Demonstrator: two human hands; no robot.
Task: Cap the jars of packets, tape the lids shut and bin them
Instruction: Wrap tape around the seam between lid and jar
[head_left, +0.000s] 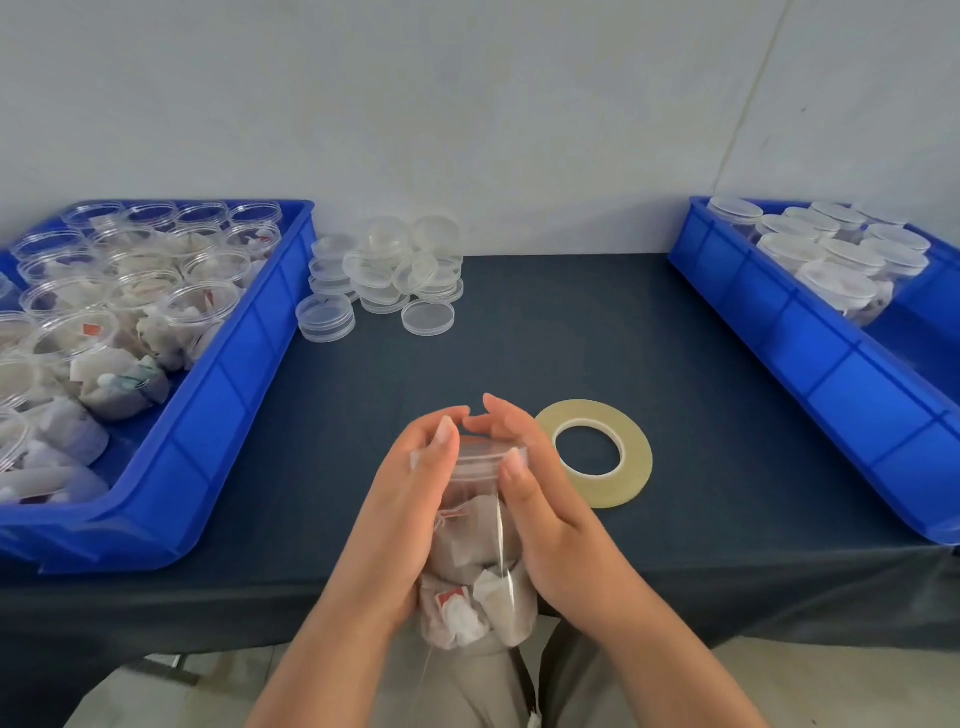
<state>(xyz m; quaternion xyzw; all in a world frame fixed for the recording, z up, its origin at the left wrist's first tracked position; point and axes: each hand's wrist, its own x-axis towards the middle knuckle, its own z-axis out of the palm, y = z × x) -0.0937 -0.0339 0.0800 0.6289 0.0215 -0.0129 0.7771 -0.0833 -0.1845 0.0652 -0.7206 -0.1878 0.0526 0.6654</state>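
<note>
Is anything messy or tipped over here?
A little. In the lids pile, one lid leans on its edge instead of lying flat. In the left bin, some near jars lie tipped on their sides. The jar held by the left hand and right hand looks fine.

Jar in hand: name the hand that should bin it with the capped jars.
Right. The right hand holds the jar, and the bin of capped jars sits on that side, nearer it.
</note>
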